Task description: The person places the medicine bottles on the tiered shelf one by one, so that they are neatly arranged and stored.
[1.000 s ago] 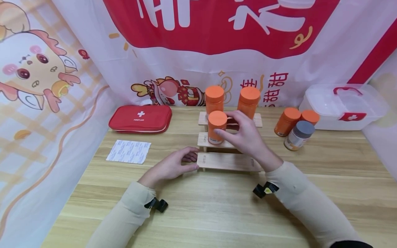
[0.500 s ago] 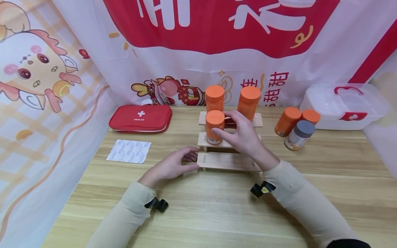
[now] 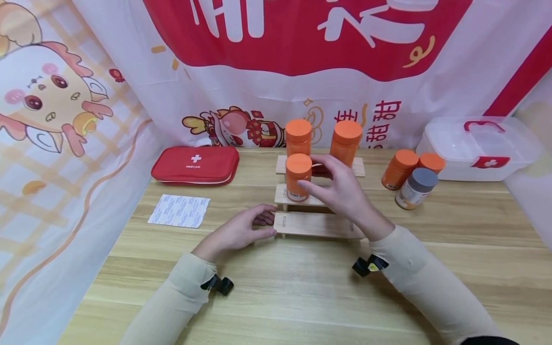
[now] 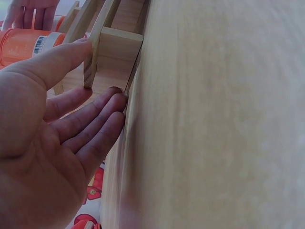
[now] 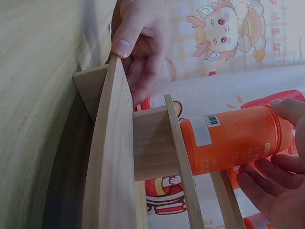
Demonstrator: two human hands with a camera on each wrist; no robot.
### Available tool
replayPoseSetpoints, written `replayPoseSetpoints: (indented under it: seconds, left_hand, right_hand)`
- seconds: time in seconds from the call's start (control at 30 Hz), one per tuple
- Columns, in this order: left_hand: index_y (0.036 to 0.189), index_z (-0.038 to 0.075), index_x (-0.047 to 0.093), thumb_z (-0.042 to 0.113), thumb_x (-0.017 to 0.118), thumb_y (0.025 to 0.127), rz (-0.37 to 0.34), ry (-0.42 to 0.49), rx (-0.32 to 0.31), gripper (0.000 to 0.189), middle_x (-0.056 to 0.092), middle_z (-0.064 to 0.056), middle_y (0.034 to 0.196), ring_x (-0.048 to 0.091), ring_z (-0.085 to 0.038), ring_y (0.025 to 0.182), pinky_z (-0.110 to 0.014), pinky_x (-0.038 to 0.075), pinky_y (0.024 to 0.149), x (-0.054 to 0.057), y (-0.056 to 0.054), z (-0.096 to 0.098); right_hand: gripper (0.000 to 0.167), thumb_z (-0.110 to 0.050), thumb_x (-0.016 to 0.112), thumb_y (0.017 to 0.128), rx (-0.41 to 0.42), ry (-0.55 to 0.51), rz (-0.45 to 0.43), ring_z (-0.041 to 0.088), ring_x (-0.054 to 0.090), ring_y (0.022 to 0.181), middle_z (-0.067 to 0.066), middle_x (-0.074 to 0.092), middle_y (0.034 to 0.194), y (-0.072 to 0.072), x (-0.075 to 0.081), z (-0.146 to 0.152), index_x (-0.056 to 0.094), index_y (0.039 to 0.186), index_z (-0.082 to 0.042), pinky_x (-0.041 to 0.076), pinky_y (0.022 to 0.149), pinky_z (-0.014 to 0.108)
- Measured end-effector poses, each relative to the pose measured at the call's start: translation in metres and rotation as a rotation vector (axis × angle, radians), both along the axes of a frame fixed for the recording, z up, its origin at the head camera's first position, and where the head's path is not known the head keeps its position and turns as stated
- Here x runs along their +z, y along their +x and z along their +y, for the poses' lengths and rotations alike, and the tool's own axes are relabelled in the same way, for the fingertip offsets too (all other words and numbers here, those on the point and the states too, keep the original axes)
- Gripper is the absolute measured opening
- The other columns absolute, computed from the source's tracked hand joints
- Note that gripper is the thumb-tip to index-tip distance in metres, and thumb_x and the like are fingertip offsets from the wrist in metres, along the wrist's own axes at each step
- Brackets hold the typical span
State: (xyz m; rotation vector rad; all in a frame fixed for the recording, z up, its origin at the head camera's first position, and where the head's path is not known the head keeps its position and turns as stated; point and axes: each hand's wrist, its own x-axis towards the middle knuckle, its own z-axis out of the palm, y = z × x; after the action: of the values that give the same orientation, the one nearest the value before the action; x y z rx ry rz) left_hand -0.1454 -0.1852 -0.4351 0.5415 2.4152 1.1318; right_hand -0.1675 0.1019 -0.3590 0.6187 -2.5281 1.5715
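Note:
My right hand point(image 3: 341, 187) holds an orange bottle point(image 3: 298, 178), upright at the left end of the middle tier of a stepped wooden rack point(image 3: 316, 224). Its thumb lies against the bottle near the cap, and its fingers are on the far side, as the right wrist view shows. Relaxed fingers of my left hand point(image 3: 239, 229) touch the left end of the lowest tier, the thumb at the board's edge point(image 4: 91, 62). Behind, two more orange bottles stand on the top tier, one at the left point(image 3: 298, 132) and one at the right point(image 3: 347, 141).
Right of the rack stand two orange bottles point(image 3: 398, 170) and a grey-capped bottle point(image 3: 416, 189), beside a clear first-aid box point(image 3: 474, 151). At the left lie a red first-aid pouch point(image 3: 194, 165) and a white printed sheet point(image 3: 178, 211). A printed cloth hangs behind.
The orange bottle in my right hand has shifted slightly left along the middle tier. The right forearm moved a little left and then back right. The left hand has stayed in place.

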Motion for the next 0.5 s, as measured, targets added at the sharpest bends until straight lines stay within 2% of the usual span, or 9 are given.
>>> replayPoseSetpoints:
  seconds: [0.13, 0.33, 0.5]
  left_hand:
    - [0.155, 0.015, 0.054, 0.029, 0.078, 0.101, 0.001, 0.003, 0.001, 0.060, 0.069, -0.002, 0.137, 0.066, -0.021, 0.129, -0.046, 0.054, 0.117, 0.000, 0.000, 0.001]
    - [0.154, 0.014, 0.054, 0.029, 0.078, 0.101, 0.002, 0.002, -0.001, 0.061, 0.069, -0.003, 0.137, 0.066, -0.021, 0.128, -0.045, 0.054, 0.117, 0.000, 0.000, 0.001]
    - [0.155, 0.014, 0.053, 0.030, 0.079, 0.101, 0.006, -0.005, -0.001, 0.062, 0.069, -0.003, 0.137, 0.066, -0.021, 0.129, -0.046, 0.054, 0.117, 0.000, 0.000, 0.001]
  right_hand:
    - [0.060, -0.017, 0.086, 0.094, 0.017, 0.000, 0.019, 0.031, 0.068, 0.129, 0.014, 0.067, 0.141, 0.005, 0.002, 0.007, 0.061, 0.147, -0.004, 0.058, 0.113, 0.049]
    - [0.061, -0.013, 0.087, 0.093, -0.014, 0.037, 0.060, 0.032, 0.070, 0.128, 0.017, 0.068, 0.140, 0.014, 0.001, 0.023, 0.061, 0.146, -0.001, 0.059, 0.110, 0.048]
    - [0.058, -0.015, 0.086, 0.094, -0.017, 0.048, 0.060, 0.032, 0.069, 0.128, 0.016, 0.068, 0.140, 0.021, 0.001, 0.037, 0.061, 0.145, 0.000, 0.059, 0.110, 0.050]
